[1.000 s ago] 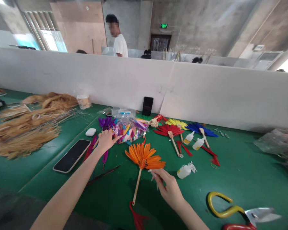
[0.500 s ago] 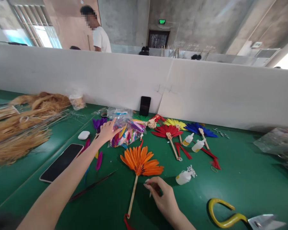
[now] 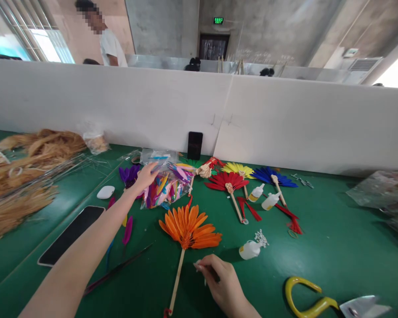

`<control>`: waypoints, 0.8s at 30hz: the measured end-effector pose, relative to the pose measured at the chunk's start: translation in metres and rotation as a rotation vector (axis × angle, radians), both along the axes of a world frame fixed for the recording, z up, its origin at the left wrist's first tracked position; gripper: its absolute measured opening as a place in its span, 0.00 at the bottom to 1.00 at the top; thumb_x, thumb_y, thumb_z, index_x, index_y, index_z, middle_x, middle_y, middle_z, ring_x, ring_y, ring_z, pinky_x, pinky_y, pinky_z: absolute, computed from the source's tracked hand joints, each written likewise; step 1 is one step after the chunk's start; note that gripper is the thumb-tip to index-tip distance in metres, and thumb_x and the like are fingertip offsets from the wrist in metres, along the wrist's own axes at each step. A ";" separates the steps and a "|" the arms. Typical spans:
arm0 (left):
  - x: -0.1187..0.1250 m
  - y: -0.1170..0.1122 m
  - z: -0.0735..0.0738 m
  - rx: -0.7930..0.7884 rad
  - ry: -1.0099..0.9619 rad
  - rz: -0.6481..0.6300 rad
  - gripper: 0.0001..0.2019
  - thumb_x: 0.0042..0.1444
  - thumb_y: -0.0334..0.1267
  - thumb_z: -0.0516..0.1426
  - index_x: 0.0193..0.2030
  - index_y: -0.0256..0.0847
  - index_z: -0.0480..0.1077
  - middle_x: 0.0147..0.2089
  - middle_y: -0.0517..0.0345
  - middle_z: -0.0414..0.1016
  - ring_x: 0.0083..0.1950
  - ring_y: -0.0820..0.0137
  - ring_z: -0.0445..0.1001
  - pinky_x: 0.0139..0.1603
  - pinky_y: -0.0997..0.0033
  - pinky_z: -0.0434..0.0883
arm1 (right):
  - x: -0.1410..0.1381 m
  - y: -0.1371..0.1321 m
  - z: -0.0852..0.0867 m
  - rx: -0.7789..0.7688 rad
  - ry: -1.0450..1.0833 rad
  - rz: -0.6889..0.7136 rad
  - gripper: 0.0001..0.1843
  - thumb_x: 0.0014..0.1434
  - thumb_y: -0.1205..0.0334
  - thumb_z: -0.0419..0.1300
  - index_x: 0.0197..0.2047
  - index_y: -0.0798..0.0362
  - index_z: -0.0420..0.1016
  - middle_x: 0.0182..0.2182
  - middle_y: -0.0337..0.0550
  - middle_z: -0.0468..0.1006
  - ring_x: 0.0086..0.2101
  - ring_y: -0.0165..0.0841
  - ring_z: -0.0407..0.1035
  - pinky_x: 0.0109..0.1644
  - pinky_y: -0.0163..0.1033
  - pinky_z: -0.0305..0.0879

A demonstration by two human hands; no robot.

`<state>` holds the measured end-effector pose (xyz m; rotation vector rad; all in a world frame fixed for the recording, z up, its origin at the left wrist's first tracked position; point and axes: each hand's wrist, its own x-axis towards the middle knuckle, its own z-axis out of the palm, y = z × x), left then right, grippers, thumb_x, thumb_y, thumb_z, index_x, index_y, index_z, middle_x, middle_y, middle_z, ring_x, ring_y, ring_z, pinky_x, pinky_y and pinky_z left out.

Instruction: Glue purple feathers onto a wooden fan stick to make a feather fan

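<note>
Crinkly feather bag (image 3: 167, 185) under left hand (image 3: 146, 176)

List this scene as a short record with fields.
left hand: reaching onto the bag of coloured feathers
right hand: fingers curled, beside the stick of the orange feather fan
glue bottle: lying on its side right of the fan
phone: face up, left
table: green

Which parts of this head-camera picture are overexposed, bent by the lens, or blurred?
Head view: the window at upper left and the top right corner are blown out; the white partition bows from wide-angle distortion; the left forearm near the lens looks soft; the orange fan is sharp.
</note>
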<state>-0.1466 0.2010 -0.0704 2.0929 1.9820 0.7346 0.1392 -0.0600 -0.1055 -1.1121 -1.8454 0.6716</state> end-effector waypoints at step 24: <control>0.097 -0.280 0.009 -0.125 0.500 -0.302 0.22 0.59 0.54 0.47 0.26 0.40 0.68 0.24 0.52 0.71 0.30 0.62 0.72 0.30 0.65 0.61 | 0.015 -0.003 0.020 0.100 0.039 -0.127 0.11 0.63 0.64 0.51 0.30 0.54 0.70 0.23 0.39 0.73 0.21 0.26 0.66 0.27 0.30 0.62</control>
